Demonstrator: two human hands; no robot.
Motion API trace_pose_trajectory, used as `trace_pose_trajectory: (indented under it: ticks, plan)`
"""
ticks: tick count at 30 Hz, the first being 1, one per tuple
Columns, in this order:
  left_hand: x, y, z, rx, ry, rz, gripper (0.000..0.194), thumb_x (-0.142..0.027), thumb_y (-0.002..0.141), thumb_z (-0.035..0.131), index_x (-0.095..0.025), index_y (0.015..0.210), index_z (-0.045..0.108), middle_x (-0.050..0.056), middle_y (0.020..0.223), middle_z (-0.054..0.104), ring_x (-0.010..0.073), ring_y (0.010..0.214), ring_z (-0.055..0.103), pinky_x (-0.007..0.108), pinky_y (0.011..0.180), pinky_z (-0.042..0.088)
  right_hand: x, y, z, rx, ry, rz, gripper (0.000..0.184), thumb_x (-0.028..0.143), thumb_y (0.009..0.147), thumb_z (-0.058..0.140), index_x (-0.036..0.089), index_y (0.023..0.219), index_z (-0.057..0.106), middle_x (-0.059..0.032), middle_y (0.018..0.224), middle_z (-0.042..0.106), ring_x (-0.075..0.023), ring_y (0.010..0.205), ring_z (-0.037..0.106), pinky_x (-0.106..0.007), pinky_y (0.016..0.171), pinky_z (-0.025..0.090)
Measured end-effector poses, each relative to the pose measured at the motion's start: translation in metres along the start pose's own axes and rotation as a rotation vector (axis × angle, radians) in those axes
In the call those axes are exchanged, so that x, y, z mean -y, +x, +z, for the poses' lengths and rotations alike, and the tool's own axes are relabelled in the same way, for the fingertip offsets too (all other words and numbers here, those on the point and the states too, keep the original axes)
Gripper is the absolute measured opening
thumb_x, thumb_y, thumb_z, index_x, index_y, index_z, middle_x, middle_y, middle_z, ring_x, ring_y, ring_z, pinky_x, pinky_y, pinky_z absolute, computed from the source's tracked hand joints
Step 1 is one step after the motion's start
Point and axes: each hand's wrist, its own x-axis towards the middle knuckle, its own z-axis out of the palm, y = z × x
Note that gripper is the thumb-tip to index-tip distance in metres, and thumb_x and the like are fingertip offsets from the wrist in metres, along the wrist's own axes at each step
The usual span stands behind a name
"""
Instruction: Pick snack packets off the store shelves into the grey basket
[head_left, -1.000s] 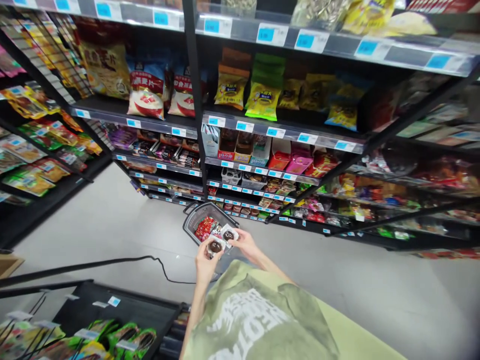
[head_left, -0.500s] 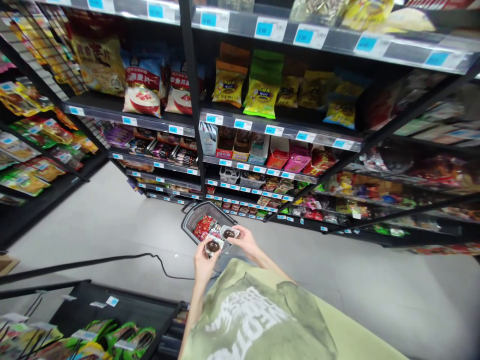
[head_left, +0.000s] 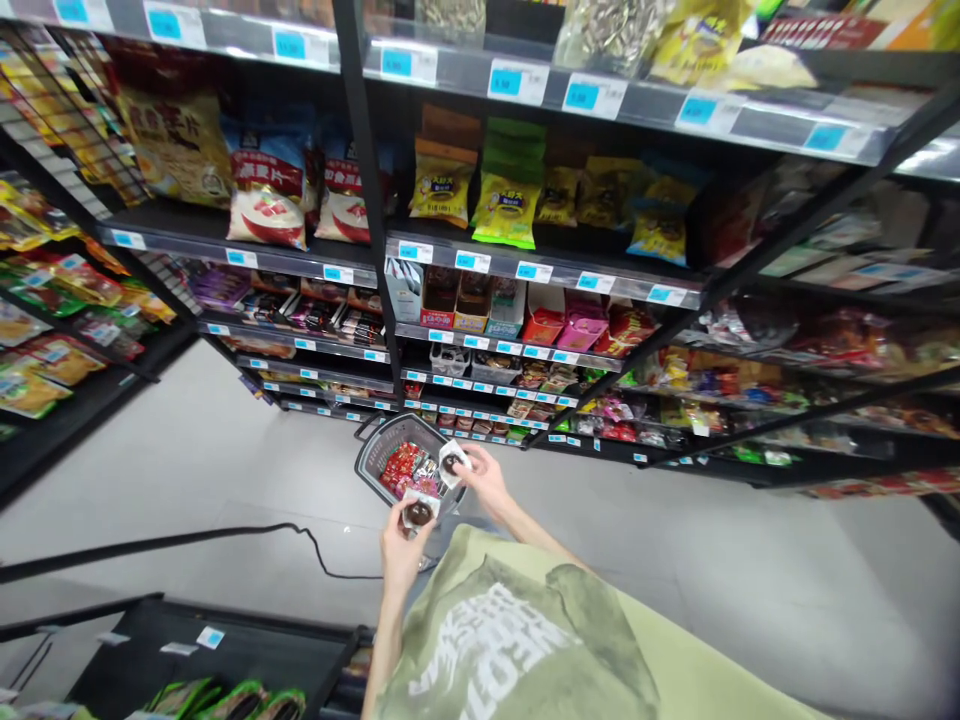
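Note:
My left hand (head_left: 400,545) pinches a small clear-and-white snack packet (head_left: 418,514) with a dark brown, round, shiny food inside. A similar packet (head_left: 451,463) is in my right hand (head_left: 486,480), gripped at its edge and tilted. Both hands are raised over the near side of a grey plastic shopping basket (head_left: 361,465), the two packets apart from each other. Within the basket lie several red packets (head_left: 400,466), some pink ones (head_left: 424,486) and silvery ones. My hands and the packets hide part of the basket's near end.
A tall black shelf (head_left: 630,275) ahead holds snack bags, small open boxes and price labels. More snack racks stand at left (head_left: 67,340) and right. Grey floor (head_left: 255,450) surrounds the basket. A black cord (head_left: 319,550) hangs at left, above a low black display (head_left: 247,650).
The two packets have moved apart, the left one lower and the right one turned more upright. More of the basket's contents shows between them. My view has shifted slightly.

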Motion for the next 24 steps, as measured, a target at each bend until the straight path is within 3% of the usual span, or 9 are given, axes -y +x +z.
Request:
trace_pose_trajectory:
  ticks: [3, 7, 13, 18, 24]
  plan:
    - [0.004, 0.001, -0.003, 0.006, 0.035, 0.006, 0.050, -0.032, 0.059, 0.084, -0.018, 0.102, 0.062, 0.006, 0.094, 0.071, 0.0205, 0.082, 0.069, 0.033, 0.077, 0.056, 0.002, 0.012, 0.000, -0.068, 0.130, 0.134, 0.050, 0.039, 0.073, 0.082, 0.020, 0.113, 0.061, -0.0060, 0.092, 0.075, -0.0169, 0.068, 0.068, -0.025, 0.054, 0.053]
    - [0.007, 0.001, -0.009, -0.040, 0.140, -0.027, 0.051, -0.038, 0.059, 0.083, -0.019, 0.100, 0.060, 0.005, 0.093, 0.070, 0.0213, 0.082, 0.069, 0.032, 0.077, 0.055, -0.008, 0.034, -0.007, -0.132, 0.214, 0.245, 0.046, 0.032, 0.073, 0.083, 0.017, 0.111, 0.063, -0.0076, 0.087, 0.075, -0.0163, 0.066, 0.070, -0.022, 0.055, 0.053]
    - [0.018, 0.000, -0.024, -0.071, 0.266, -0.070, 0.048, -0.042, 0.060, 0.081, -0.019, 0.098, 0.062, 0.006, 0.093, 0.072, 0.0257, 0.085, 0.069, 0.036, 0.079, 0.054, -0.027, 0.095, -0.038, -0.414, 0.295, 0.560, 0.015, 0.021, 0.083, 0.073, 0.016, 0.093, 0.063, -0.0041, 0.072, 0.071, -0.0117, 0.057, 0.067, -0.014, 0.044, 0.045]
    - [0.027, 0.011, -0.022, -0.231, 0.253, -0.117, 0.054, -0.045, 0.053, 0.084, -0.018, 0.095, 0.063, 0.008, 0.090, 0.073, 0.0289, 0.086, 0.070, 0.040, 0.082, 0.053, -0.017, 0.166, -0.058, -0.455, 0.278, 0.528, 0.017, 0.020, 0.080, 0.074, 0.017, 0.087, 0.059, -0.0009, 0.069, 0.068, -0.0092, 0.050, 0.062, -0.012, 0.039, 0.041]
    - [0.013, 0.033, 0.014, -0.469, 0.023, -0.182, 0.060, -0.041, 0.051, 0.086, -0.018, 0.101, 0.062, 0.008, 0.095, 0.072, 0.0265, 0.089, 0.070, 0.039, 0.085, 0.054, -0.010, 0.247, -0.061, -0.523, 0.243, 0.414, 0.031, 0.018, 0.078, 0.075, 0.022, 0.102, 0.056, 0.0036, 0.068, 0.067, -0.0111, 0.056, 0.066, -0.013, 0.045, 0.044]
